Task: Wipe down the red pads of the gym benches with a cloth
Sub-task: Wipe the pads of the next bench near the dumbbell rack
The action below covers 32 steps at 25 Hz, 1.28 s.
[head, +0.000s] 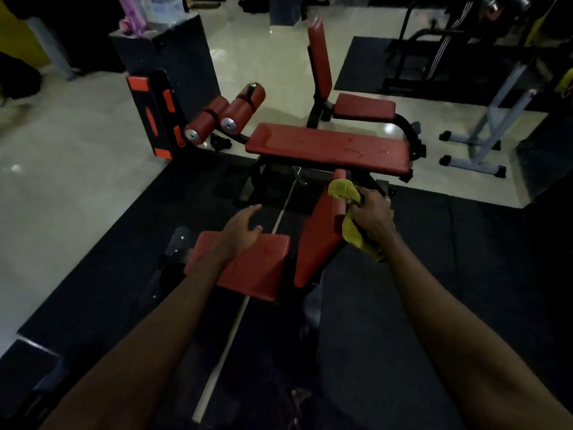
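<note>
Grips a yellow cloth [342, 190] in the right hand [372, 212], fingers curled tight round it, 1 bunch pressed on the top end of the tilted red back pad [319, 234], the rest hanging below the wrist. Holds the left hand [245, 226] loose and open over the far edge of the red seat pad [251, 268], gripping nothing; cannot tell whether touching. Just beyond, on a 2nd bench, a long flat red pad [328, 147] with 2 red foam rollers [242, 107] at its left end. Farther back, an upright red pad [319, 57] above a small red seat [364, 107]. At far left, atop a tall black box [173, 57], a clear plastic tub [162, 9] beside something pink [133, 24]; contents too blurred to tell. Underfoot, a black floor mat [434, 274] against pale tiles [77, 150].
</note>
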{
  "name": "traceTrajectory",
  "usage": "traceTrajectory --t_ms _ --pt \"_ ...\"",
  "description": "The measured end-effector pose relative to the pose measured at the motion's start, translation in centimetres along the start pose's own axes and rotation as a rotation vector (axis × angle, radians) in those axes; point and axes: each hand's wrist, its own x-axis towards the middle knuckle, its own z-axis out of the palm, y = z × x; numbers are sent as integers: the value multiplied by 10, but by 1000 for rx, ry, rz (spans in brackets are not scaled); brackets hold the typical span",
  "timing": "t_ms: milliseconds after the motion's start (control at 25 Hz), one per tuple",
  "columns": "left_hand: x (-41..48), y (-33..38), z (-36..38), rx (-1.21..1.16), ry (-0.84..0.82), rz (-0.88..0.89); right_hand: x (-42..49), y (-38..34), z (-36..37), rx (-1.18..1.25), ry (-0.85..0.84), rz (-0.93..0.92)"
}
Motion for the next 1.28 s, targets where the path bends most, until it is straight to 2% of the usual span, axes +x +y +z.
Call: traceTrajectory --t_ms 240,400,560,720,1000,1280 --pt "83 -12 17 -15 -140 57 29 -5 55 -119 -82 109" --pt "145 -36 18 1 -248 143 34 -12 79 -237 20 211" --pt "205 -64 21 -15 -333 268 33 -21 96 -399 130 240" --pt "244 -73 26 -51 -557 410 37 -40 112 -494 180 409" --pt "300 -58 54 -51 -773 556 43 -53 123 -577 246 540" --pt "355 0 90 47 -832 835 53 -46 131 -591 323 629"
